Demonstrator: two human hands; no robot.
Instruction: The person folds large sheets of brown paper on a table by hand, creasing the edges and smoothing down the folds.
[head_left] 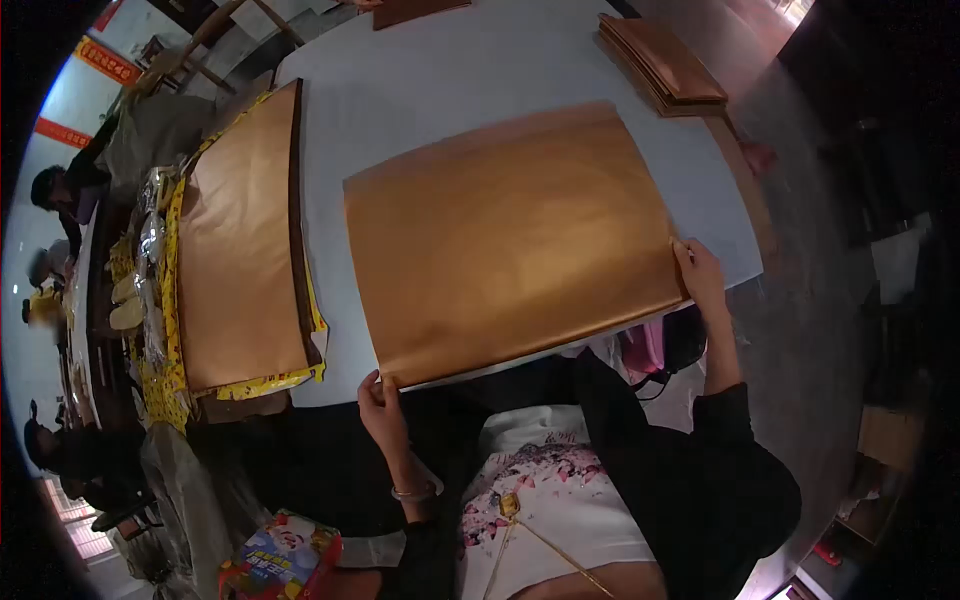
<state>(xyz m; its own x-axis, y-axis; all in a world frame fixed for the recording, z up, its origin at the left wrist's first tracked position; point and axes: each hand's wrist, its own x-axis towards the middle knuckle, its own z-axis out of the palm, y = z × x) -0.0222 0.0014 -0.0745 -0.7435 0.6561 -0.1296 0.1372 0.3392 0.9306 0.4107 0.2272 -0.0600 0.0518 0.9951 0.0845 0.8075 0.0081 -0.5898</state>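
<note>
Copper-brown, rectangular, paper-like sheet (510, 240) lay across the white-topped bench (325, 130), left hand (383, 408) pinching its near-left corner, right hand (702, 272) its right edge. Judged light, floppy, easily creased; best held at corners.

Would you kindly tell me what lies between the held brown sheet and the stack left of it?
The head view shows pale tabletop between the held sheet and the stack, bare except for yellow wrapping poking out beside the latter.
</note>
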